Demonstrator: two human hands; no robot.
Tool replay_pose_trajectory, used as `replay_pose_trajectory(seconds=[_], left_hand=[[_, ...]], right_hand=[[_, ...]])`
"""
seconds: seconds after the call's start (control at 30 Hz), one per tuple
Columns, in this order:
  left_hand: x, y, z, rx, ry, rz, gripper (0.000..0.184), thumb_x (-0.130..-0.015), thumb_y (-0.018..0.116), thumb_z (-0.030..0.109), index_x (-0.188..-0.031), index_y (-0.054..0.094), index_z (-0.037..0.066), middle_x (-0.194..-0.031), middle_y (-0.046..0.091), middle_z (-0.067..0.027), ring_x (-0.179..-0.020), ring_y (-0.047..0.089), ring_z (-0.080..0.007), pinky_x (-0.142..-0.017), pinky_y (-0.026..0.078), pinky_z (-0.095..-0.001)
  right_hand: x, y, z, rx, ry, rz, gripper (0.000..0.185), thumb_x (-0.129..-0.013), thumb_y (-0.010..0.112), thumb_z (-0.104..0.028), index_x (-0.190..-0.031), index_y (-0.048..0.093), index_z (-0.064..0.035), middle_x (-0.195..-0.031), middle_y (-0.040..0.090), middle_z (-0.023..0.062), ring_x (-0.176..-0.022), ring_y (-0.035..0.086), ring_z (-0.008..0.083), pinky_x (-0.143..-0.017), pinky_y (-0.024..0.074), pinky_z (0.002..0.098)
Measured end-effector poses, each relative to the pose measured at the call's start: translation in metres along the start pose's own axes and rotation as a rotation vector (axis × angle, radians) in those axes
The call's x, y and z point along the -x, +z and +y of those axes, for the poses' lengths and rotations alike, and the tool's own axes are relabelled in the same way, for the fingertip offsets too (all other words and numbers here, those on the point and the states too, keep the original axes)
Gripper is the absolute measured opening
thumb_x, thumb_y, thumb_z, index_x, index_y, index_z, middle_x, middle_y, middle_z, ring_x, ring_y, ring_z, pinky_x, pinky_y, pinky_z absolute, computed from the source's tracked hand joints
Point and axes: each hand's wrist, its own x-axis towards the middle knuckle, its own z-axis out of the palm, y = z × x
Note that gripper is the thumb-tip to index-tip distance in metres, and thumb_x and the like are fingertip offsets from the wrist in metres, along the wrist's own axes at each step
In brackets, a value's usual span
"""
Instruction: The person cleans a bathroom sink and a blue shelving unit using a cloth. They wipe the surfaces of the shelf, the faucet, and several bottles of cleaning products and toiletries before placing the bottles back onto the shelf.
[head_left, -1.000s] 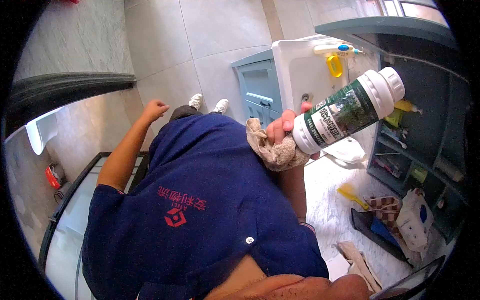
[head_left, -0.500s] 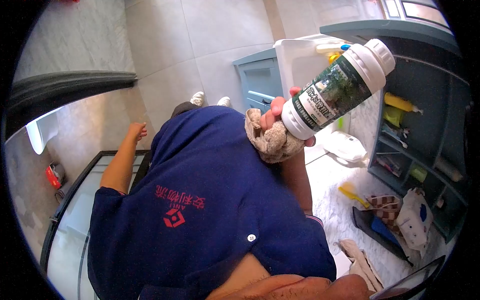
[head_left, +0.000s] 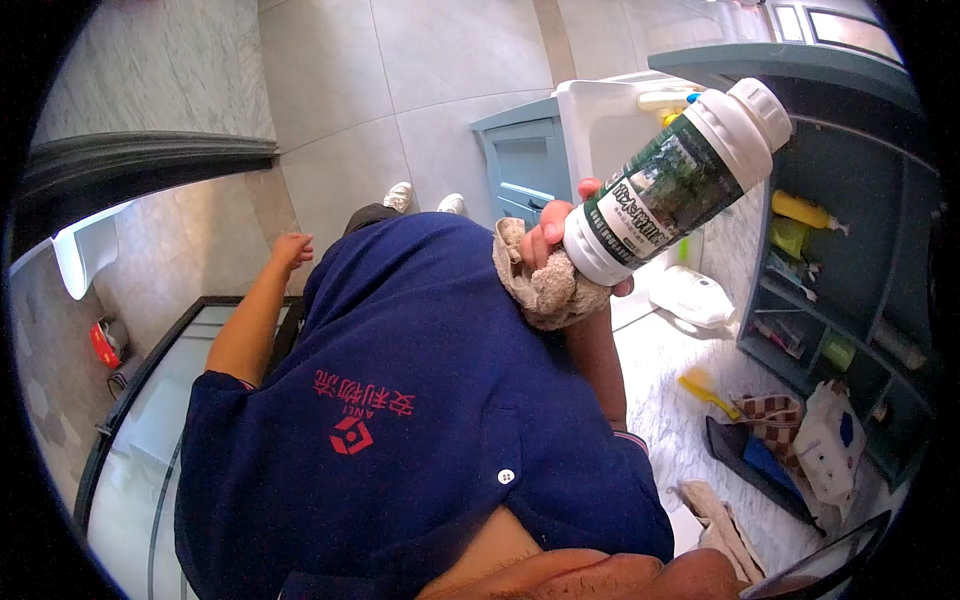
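On the right, my right hand (head_left: 548,235) grips the lower end of a white bottle (head_left: 680,180) with a green printed label. The bottle is tilted, its white cap pointing up and to the right. A crumpled beige cloth (head_left: 560,290) is bunched in the same hand, below the bottle's base. The palm is hidden behind the bottle and cloth. My left hand (head_left: 293,250) hangs on the left, beside the dark blue shirt (head_left: 420,400), with its fingers curled and nothing visible in them.
Behind the bottle is a white basin (head_left: 590,125) over a blue-grey cabinet (head_left: 525,160). An open shelf unit (head_left: 835,215) holds small items on the right. A yellow brush (head_left: 708,393), a white container (head_left: 692,297) and a tissue pack (head_left: 830,440) lie on the marble surface.
The bottle and cloth in my right hand have shifted slightly up and left from a second ago, and the bottle's label has turned. My left hand has moved down and left, and its fingers are more curled.
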Motion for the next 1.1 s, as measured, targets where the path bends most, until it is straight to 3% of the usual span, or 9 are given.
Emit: replay_pose_trajectory(seconds=[0.37,0.4,0.73,1.1], left_hand=[[-0.029,-0.026,-0.030,0.055,-0.028,0.016,0.029,-0.083,0.069,0.031,-0.099,0.058,0.010,-0.080,0.064,-0.0065,-0.057,0.063,-0.0166,-0.041,0.037,-0.0251],[-0.018,-0.022,-0.023,0.048,-0.025,0.029,0.029,-0.083,0.068,0.032,-0.099,0.057,0.009,-0.081,0.064,-0.0068,-0.057,0.063,-0.0168,-0.041,0.037,-0.0252],[-0.030,-0.018,-0.021,0.023,-0.053,0.009,0.028,-0.086,0.067,0.034,-0.100,0.057,0.012,-0.083,0.063,-0.0062,-0.061,0.063,-0.0183,-0.043,0.037,-0.0270],[-0.016,-0.028,-0.019,0.042,-0.022,0.031,0.028,-0.085,0.066,0.030,-0.099,0.056,0.008,-0.082,0.063,-0.0079,-0.060,0.063,-0.0175,-0.040,0.035,-0.0245]], right_hand=[[0.005,0.003,0.003,-0.068,-0.058,-0.084,0.096,-0.071,0.080,-0.028,-0.143,0.024,0.0025,-0.116,0.050,0.0326,-0.086,0.060,0.0343,-0.071,0.0517,0.0411],[0.008,0.009,-0.002,0.073,0.011,0.056,0.098,-0.064,0.085,-0.037,-0.142,0.032,-0.0102,-0.107,0.058,0.0185,-0.059,0.055,0.0227,-0.057,0.0393,0.0356],[0.006,0.009,-0.002,0.061,0.035,0.049,0.087,-0.063,0.085,-0.039,-0.133,0.043,-0.0110,-0.093,0.063,0.0122,-0.054,0.054,0.0195,-0.054,0.0383,0.0343],[0.005,0.015,0.004,0.066,0.047,0.041,0.090,-0.062,0.084,-0.041,-0.136,0.041,-0.0117,-0.097,0.064,0.0136,-0.053,0.056,0.0200,-0.053,0.0386,0.0340]])
